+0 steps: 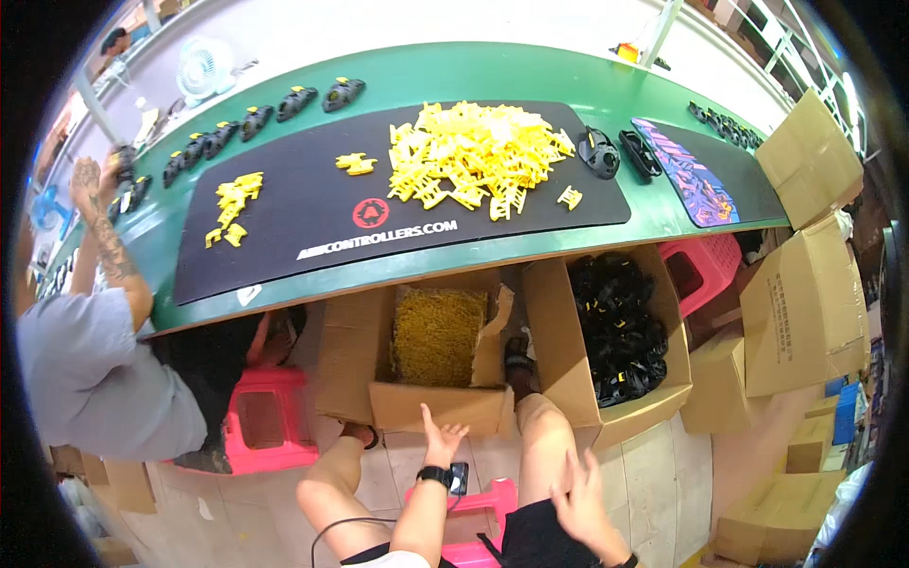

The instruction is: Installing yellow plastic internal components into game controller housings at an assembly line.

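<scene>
My left hand (441, 439) is held low over my lap, palm up, fingers spread and nothing in it. A black band circles that wrist, beside a small black box (459, 479) with a cable. My right hand (581, 504) is above my right thigh, slightly blurred, its fingers apart and holding nothing. Nearest to the left hand is an open carton (445, 407) filled with tiny yellowish pieces (437, 336). On the bench above, a large heap of small yellow plastic parts (478, 156) lies on a black mat (312, 204), with smaller clusters (232, 204) to its left.
Another carton (614, 431) holds black plastic parts (620, 331). Black shells with yellow pieces (296, 102) line the back of the green bench (398, 71); one black shell (597, 153) sits by the heap. A seated co-worker (104, 360) is at left. Pink stools (270, 421) and cartons (800, 308) stand around.
</scene>
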Demonstrator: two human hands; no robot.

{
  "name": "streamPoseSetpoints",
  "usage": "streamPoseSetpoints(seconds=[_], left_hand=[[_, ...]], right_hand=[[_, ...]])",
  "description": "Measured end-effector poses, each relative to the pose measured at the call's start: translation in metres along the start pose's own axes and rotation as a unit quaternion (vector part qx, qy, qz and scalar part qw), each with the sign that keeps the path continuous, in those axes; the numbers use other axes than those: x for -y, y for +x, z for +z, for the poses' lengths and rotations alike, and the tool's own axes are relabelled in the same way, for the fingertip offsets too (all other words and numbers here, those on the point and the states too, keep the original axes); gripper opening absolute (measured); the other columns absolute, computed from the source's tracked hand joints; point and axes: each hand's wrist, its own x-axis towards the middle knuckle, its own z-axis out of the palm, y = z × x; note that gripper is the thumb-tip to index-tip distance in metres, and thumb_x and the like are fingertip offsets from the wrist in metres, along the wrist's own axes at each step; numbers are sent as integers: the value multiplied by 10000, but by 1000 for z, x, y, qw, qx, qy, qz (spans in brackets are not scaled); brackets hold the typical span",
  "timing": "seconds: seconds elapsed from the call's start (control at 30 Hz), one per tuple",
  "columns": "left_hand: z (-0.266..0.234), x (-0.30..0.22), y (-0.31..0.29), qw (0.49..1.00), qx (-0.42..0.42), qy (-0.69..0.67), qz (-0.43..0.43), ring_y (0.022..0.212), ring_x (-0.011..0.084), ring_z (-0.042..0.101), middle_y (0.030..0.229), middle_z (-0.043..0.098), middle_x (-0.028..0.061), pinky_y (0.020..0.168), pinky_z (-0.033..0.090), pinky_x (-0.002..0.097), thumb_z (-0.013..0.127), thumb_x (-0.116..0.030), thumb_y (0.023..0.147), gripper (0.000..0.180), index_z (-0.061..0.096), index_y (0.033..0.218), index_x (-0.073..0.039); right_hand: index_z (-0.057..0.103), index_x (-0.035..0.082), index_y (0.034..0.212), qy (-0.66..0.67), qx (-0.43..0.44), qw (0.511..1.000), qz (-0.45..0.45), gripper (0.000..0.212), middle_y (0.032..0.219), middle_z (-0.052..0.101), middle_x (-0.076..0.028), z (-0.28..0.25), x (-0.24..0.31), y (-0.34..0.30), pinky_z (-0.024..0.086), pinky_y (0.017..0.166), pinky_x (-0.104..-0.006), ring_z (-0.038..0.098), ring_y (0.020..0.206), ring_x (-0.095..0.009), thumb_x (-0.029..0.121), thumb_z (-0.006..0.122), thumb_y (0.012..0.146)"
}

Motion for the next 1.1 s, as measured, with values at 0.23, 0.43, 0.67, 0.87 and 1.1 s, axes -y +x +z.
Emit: streamPoseSetpoints(seconds=[0.23, 0.43, 0.67, 0.87, 1.1], left_hand=[[-13, 16, 26, 962, -172, 209, 46, 1253, 331, 510, 1344, 594, 124, 985, 473, 495, 537, -779, 851, 968, 428, 1456, -31], [-84, -24, 117, 954, 75, 245, 154, 1264, 294, 501, 1394, 537, 116, 999, 478, 512, 663, -614, 893, 740, 450, 1427, -147], [49, -109, 178, 954, 147, 260, -20, 1252, 306, 562, 1402, 523, 204, 1041, 490, 489, 604, -518, 959, 652, 413, 1441, -123], [-46, -23, 34, 546, 302, 740, -253, 1151, 218, 603, 1279, 646, 73, 977, 491, 373, 585, -457, 967, 565, 557, 1392, -85], [-198, -48, -2, 639, 276, 603, -390, 1239, 178, 527, 1329, 609, 43, 1022, 408, 317, 582, -356, 963, 503, 561, 1402, -112]], right_hand=[[298, -8, 1519, 21, -61, 996, 54, 726, 1454, 376, -323, 23, -4, 17, 331, 1140, -505, 405, 1340, -478, 222, 641, 921], [231, -37, 1544, 94, -27, 994, 50, 781, 1495, 317, -338, 19, 17, 29, 297, 1151, -511, 350, 1358, -509, 214, 619, 914], [240, -26, 1542, 77, -13, 994, 72, 787, 1442, 365, -345, 22, 11, 23, 338, 1122, -505, 402, 1305, -511, 194, 635, 897], [236, -27, 1537, 81, -6, 994, 78, 771, 1455, 341, -348, 18, 22, 24, 339, 1125, -511, 384, 1323, -526, 179, 631, 907], [209, -24, 1543, 20, 29, 998, 52, 811, 1450, 315, -387, 40, 35, 34, 329, 1126, -534, 377, 1304, -558, 201, 649, 899]])
